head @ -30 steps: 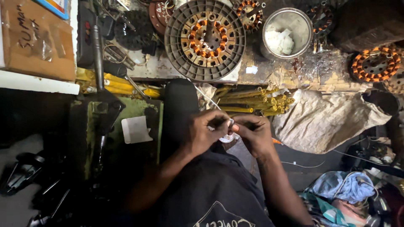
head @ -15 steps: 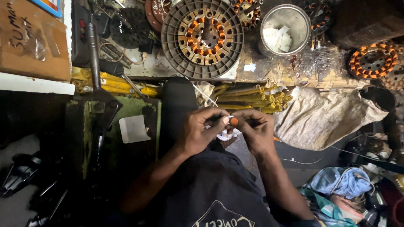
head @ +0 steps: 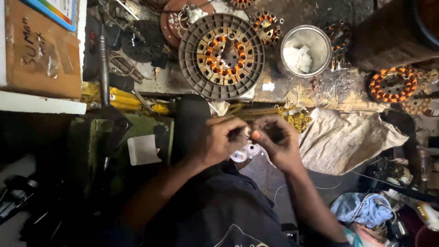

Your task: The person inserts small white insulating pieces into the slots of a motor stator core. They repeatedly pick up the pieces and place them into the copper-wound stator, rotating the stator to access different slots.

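Between the hands, just above the lap, a small dark piece (head: pixel 247 135) is pinched by the left hand (head: pixel 222 139) and right hand (head: pixel 278 142), fingertips nearly touching. It is judged light, thin and easily dropped, best gripped at its ends. Below it lies a small white ring-shaped part (head: pixel 243 153). Beyond, a wound stator in a ribbed grey disc (head: pixel 221 56) and a steel bowl (head: pixel 305 50) are set on the worktop (head: pixel 292 89).

Whatever the left hand (head: pixel 222 139) and right hand (head: pixel 279 144) pinch between them is too small and blurred to identify, while a dark drum (head: pixel 402 27) at two o'clock is cut off by the frame's edge.
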